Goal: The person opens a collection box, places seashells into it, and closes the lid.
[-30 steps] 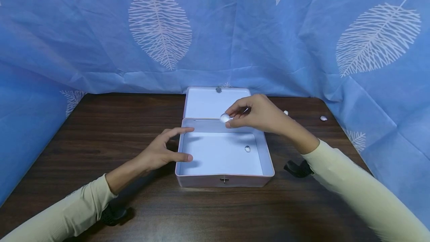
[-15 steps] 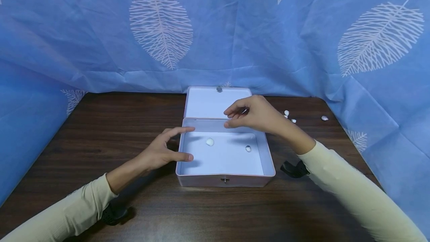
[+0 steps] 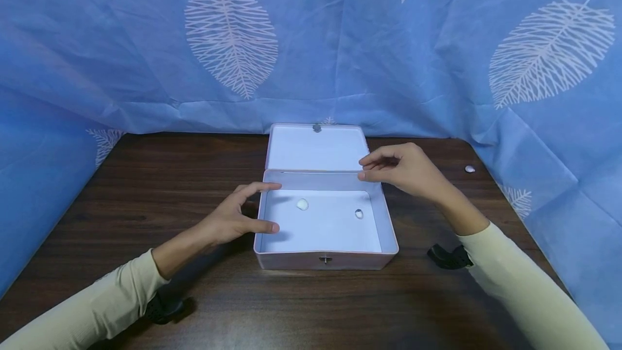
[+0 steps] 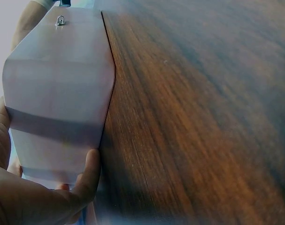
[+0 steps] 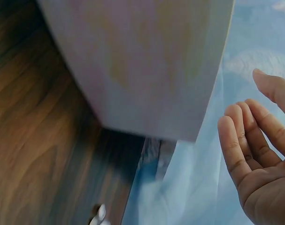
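Both hands are apart from each other, and neither is clamped on anything. Starting at the left, the left hand (image 3: 230, 220) is spread wide at the side of the box (image 3: 301, 261). Its thumb and pointer finger reach over the top of the wall, and one finger looks to touch the outside, low down. If that hand shoves too hard, the box could slide or tip, and the things inside could roll about. Past its fingertips, inside the box, lies a round white piece (image 3: 302, 204). Behind that, between the hands, the lid (image 3: 316, 147) is up. Nearer the right hand (image 3: 408, 174), also in the box, is a small shiny piece (image 3: 358, 214). The right hand is over the back right corner, with loose fingers and nothing held. A bump from it might make the lid flop down. Well to the right of that hand, a little pale piece (image 3: 469, 169) sits near the edge of the bench (image 3: 311, 307); a clumsy poke could send it off.
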Available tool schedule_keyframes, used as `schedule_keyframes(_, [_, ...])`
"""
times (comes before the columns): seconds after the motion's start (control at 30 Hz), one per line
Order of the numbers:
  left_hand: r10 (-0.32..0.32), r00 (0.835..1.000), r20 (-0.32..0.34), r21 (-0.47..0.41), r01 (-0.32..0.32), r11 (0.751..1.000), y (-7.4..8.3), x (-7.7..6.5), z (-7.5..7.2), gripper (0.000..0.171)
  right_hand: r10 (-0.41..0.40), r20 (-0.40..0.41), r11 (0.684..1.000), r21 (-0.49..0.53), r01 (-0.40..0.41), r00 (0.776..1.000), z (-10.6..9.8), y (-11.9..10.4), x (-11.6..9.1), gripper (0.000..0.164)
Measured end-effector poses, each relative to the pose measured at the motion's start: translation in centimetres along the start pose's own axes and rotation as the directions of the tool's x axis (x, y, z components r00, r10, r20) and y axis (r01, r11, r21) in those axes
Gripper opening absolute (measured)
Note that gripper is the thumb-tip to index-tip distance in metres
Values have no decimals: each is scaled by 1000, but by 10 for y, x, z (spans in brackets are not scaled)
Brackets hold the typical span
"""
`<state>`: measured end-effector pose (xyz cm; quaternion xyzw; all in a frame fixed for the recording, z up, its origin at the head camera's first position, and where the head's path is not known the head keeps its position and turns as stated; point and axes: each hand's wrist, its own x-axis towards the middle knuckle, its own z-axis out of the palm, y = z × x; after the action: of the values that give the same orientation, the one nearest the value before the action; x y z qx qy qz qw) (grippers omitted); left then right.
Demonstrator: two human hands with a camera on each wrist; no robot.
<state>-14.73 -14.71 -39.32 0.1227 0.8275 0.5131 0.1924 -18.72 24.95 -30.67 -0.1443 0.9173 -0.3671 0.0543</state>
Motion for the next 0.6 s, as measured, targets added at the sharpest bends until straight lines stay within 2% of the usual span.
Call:
schedule_keyframes(0.17, [7, 1000, 3, 5, -7, 1000, 0, 0, -1, 83, 45, -52, 999, 26, -44, 998, -14, 19, -6, 39])
schedule_keyframes(0.37, [15, 1000, -1, 12, -15, 1000, 0, 0, -1, 82, 57, -113, 997, 58, -51, 992, -26, 39, -10, 35])
schedule_keyframes(0.6, [14, 1000, 1, 6, -14, 1000, 0, -1, 0, 82, 78, -164, 996, 44, -71, 983, -36, 60, -10, 40])
